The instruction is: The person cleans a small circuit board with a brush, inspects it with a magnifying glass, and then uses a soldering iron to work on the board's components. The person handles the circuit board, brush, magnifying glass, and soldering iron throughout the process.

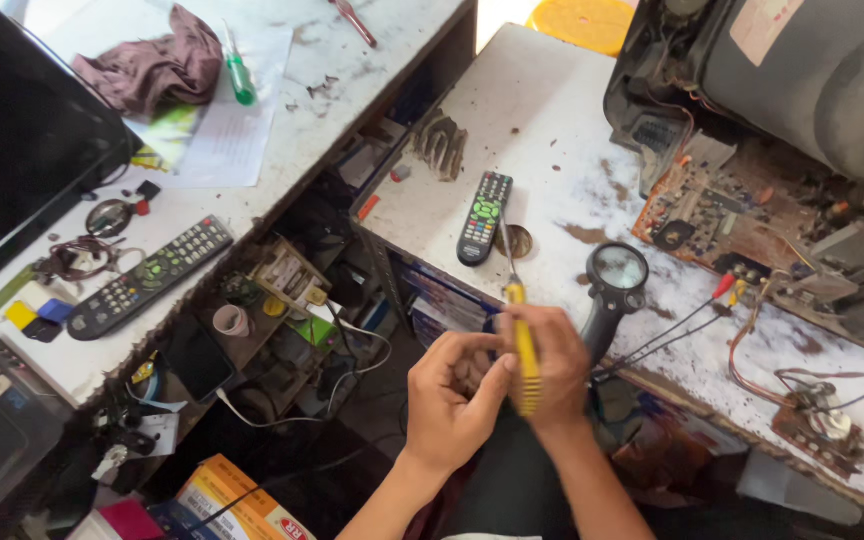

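While two worn white slabs meet at an angle around a cluttered gap, the desk (pixel 542 120) on the far side carries most of the repair work, its top stained with rust-brown patches. Taking the magnifier (pixel 616 275) at that desk's near edge as the landmark: a small black remote (pixel 484 216) lies just beyond and to its left, a bare brown circuit board (pixel 722 215) sits to its right under the opened back of an old television (pixel 802 70), and red and yellow wires (pixel 727 290) trail off to the right. Far to the magnifier's left, on the other slab, lie a long grey remote (pixel 150 276), a crumpled brown cloth (pixel 152 62) and a green-handled screwdriver (pixel 240 72).

Just below the magnifier, both hands meet over the gap. The right hand (pixel 544 365) is closed around a yellow-handled screwdriver (pixel 522 340), its thin shaft pointing up toward the black remote. The left hand (pixel 449 395) is cupped with fingers curled, thumb touching the screwdriver handle; whether it holds anything inside I cannot tell
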